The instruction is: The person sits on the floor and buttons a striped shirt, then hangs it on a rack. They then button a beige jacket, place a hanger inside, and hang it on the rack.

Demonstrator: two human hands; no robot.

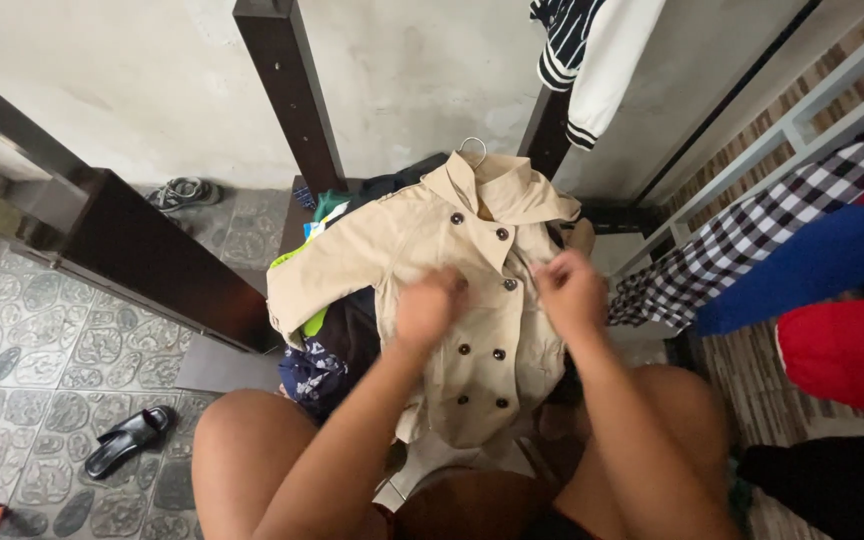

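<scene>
Coat (452,290), centre of frame: beige, dark brown buttons. Sandal (130,438), lower left: black. Floor tiles (22,350), left: grey pebble pattern. Cloth (752,235), right: black-and-white check. Beside it, sleeve (812,262): blue; garment (847,350): red. Top sleeve (607,60): white, dark stripes.

Two bare forearms with no sleeves, left hand (428,308) and right hand (572,292) without rings or gloves, bare knees, perhaps dark shorts at the bottom edge
</scene>
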